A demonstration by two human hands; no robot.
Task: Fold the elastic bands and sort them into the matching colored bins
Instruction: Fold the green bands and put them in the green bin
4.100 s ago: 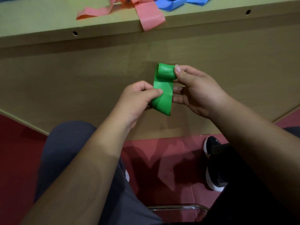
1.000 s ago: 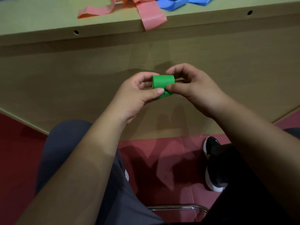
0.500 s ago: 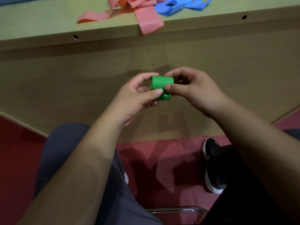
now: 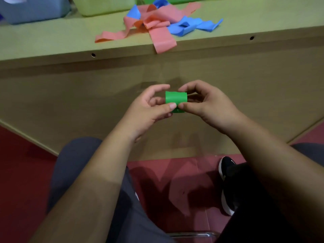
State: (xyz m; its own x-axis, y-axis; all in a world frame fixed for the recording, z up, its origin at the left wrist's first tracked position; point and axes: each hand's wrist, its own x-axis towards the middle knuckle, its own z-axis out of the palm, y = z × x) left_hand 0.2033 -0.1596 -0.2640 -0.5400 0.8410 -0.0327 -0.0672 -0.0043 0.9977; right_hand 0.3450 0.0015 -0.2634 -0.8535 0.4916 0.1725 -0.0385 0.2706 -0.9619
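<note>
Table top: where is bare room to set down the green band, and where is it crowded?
Bare: the left of the table top, between the blue bin and the front edge, up to the pink bands; also the right end beyond the blue bands. Crowded: the middle, where pink and blue bands tangle.

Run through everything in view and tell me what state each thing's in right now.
Green band: folded small, held off the table.
Left hand: pinching the green band.
Right hand: pinching the green band.
Pink bands: unfolded, heaped on the table, one end over the edge.
Blue bands: unfolded, tangled with the pink ones.
Blue bin: upright, contents out of view.
Pale green bin: upright, contents out of view.
</note>
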